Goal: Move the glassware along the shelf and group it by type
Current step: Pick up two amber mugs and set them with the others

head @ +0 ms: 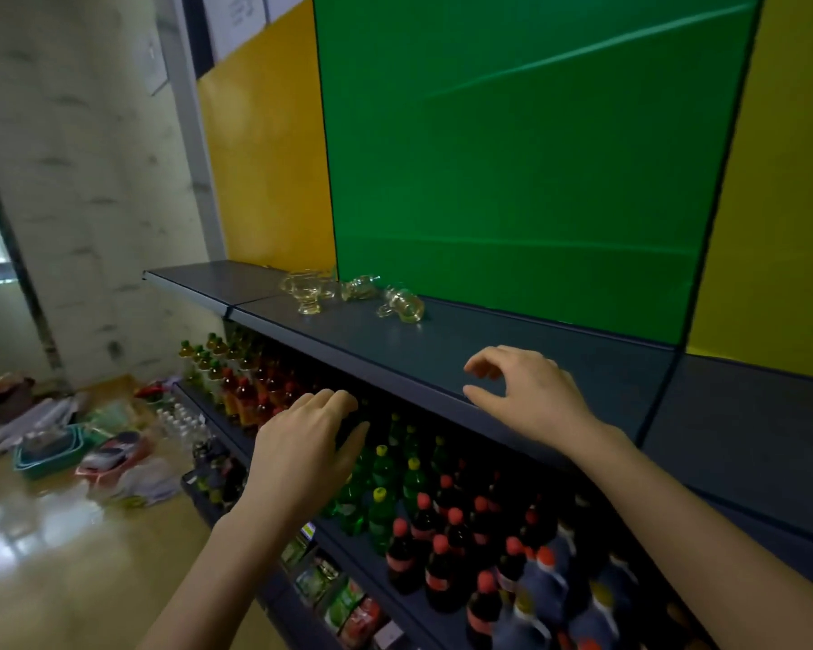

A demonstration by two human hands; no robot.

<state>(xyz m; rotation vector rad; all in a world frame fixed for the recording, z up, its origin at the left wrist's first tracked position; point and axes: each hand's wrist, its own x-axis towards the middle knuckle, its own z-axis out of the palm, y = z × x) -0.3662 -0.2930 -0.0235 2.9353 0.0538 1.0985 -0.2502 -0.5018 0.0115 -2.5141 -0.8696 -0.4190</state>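
Note:
Clear glassware stands at the back of the dark grey top shelf point(442, 354). A footed glass bowl point(307, 293) is at the left, a small glass piece point(358, 288) sits in the middle, and a glass cup with a handle point(402, 306) lies tilted at the right. My right hand point(526, 396) hovers over the shelf's front part, well short of the glasses, fingers curled apart and holding nothing. My left hand point(308, 450) floats in front of the shelf edge, lower down, fingers loosely spread and empty.
Below the top shelf stand rows of bottles: amber ones point(235, 377) at left, green ones point(381, 490) in the middle, dark cola ones point(447, 555) at right. Green and yellow back panels rise behind the shelf. Baskets and bags point(66, 452) lie on the floor at left.

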